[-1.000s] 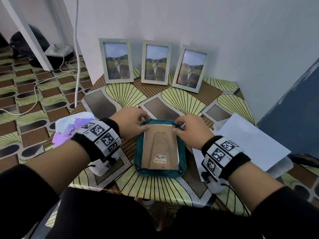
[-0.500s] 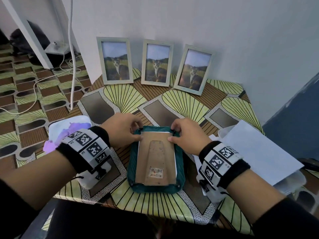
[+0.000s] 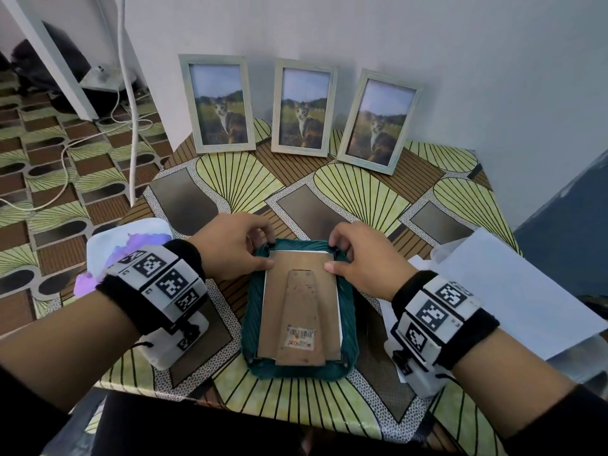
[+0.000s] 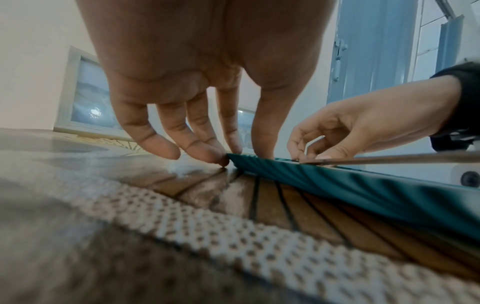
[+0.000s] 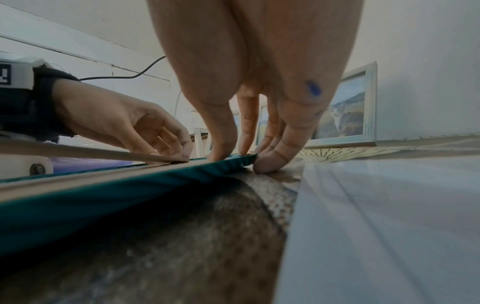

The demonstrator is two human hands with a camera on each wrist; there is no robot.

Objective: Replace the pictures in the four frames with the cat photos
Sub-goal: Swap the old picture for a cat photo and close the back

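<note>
So three of the four are looking done: the three pale wooden frames (image 3: pixel 217 103) leaning against the wall across the upper middle of the head view are all showing the cat photo already. The last one, a teal frame (image 3: pixel 297 307), is lying face down in the lower middle of the picture on the patterned table (image 3: pixel 230 179), with its brown backing board (image 3: pixel 301 301) sitting in it and a white edge peeking out around it, probably the new photo. The left hand (image 3: pixel 230 246) and right hand (image 3: pixel 358 255) are both working at the frame's far corners, fingertips curled down and pinching the teal rim, thumbs pressing on the board. My guess is they're seating the back or fiddling with the tabs, so what's left is closing it up and standing it with the others.
</note>
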